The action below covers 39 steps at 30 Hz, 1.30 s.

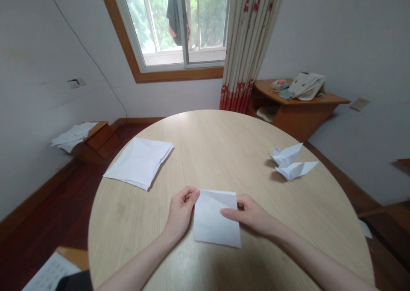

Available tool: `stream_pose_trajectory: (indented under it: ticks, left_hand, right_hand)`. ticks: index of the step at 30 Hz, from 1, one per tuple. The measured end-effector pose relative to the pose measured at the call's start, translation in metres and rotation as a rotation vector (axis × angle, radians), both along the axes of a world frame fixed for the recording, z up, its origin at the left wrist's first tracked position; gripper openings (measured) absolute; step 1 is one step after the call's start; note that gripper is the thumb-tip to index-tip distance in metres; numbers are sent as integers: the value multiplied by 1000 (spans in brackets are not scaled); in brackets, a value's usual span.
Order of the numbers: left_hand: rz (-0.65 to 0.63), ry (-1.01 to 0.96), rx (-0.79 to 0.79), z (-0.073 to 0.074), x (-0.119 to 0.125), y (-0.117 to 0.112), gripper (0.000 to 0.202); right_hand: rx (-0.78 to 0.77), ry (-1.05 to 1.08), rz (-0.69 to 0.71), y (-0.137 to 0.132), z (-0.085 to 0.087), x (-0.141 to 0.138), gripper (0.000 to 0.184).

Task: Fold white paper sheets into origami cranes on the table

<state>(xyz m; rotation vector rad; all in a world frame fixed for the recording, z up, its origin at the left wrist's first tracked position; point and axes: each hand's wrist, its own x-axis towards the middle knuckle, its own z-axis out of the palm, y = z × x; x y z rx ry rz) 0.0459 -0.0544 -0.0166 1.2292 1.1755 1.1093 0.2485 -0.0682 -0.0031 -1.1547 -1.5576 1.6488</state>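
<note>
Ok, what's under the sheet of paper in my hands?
Only the wooden table shows around the sheet. The right hand seems to reach beneath its right edge; anything directly below is covered.

Bare tabletop [218,145] between paper stack [139,163], left, and folded paper figures [290,163], right.

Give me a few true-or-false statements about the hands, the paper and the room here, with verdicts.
1. The left hand and right hand both hold the sheet. True.
2. The stack lies right of the sheet. False: it lies to the left, farther up the table.
3. Two folded figures sit on the table's right side. True.
4. The table is square. False: it is round.
5. The curtain covers the whole window. False: it hangs gathered at the window's right edge.
</note>
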Motion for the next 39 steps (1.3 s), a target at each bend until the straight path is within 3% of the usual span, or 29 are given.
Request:
stream_pose_trajectory:
  ticks: [4, 8, 14, 21, 25, 29, 35, 39]
  left_hand:
    - [9, 240, 137, 3, -1, -4, 32]
    - [-48, 425, 218, 4, -1, -6, 29]
    - [-169, 516, 242, 2, -1, -8, 26]
    - [-187, 579, 253, -2, -1, -10, 26]
    - [-175, 573, 297, -4, -1, -12, 24]
    - [-157, 583, 356, -4, 0, -11, 23]
    - [-114, 699, 607, -5, -1, -5, 22]
    - [-199, 841, 768, -5, -3, -5, 16]
  right_hand:
    - [-12, -35, 56, -4, -3, -3, 41]
    - [-11, -13, -20, -2, -5, -5, 43]
    - [-38, -1, -38, 0, -3, -5, 39]
    - [36, -97, -29, -4, -3, -9, 37]
    - [150, -197, -55, -3, -2, -8, 32]
    - [389, -365, -138, 1, -5, -4, 24]
    - [664, -651, -261, 5, -15, 3, 27]
    - [746, -702, -277, 7, -17, 4, 29]
